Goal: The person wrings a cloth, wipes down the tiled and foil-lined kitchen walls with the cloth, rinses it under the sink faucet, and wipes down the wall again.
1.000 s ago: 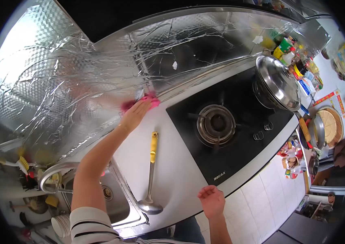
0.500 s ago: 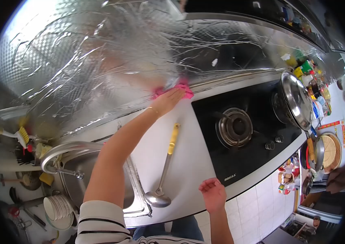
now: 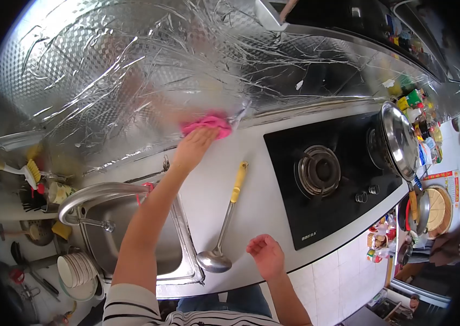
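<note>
- Pink cloth lies bunched at the back edge of the white countertop, against the foot of the foil-covered wall, between the sink and the black cooktop.
- Left hand rests on the cloth with its fingers stretched out over it, back of the hand up; the thumb is hidden, so I cannot tell whether the fabric is also pinched. The forearm crosses over the right side of the sink.
- Right hand hangs near the countertop's front edge, close to the cooktop's front left corner, its fingers half open and loosely curled.
- Ladle lies aslant on the countertop, its bowl near the front edge and beside the sink's front right corner, its yellow handle pointing toward the back edge.
- Faucet curves over the sink.
- Burner sits in the cooktop's left half; a pot with a shiny lid stands at its right end.
</note>
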